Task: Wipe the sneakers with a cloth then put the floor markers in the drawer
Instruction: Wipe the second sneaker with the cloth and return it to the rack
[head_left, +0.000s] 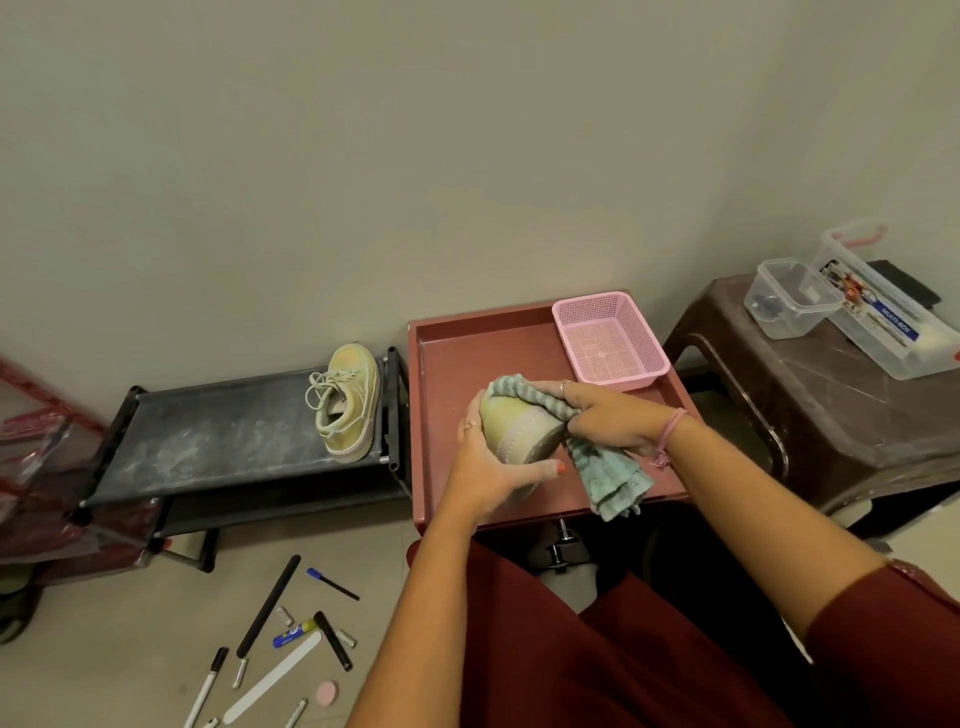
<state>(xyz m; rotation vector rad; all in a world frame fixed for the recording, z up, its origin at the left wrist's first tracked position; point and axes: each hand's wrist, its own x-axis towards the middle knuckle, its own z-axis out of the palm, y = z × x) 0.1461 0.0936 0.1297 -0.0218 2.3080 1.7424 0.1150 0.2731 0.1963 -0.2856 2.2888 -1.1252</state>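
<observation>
Left hand (485, 467) grips sneaker (519, 428) over red tray (447, 364), right hand (608, 415) rubs cloth (605, 470) on it; markers (270, 605) left on floor beside tray.

"MULTI-BOX" reads in white on a blue band of the label in the clear box (889, 312), well off beyond the right hand (610, 415). The blue tube (292, 633) on the floor carries print too blurred to read.

I see my left hand (488, 467) gripping a sneaker (519, 431) over the red tray (467, 353) while my right hand (608, 415) presses a green cloth (608, 475) against it; markers (332, 584) lie on the floor (130, 623).
</observation>
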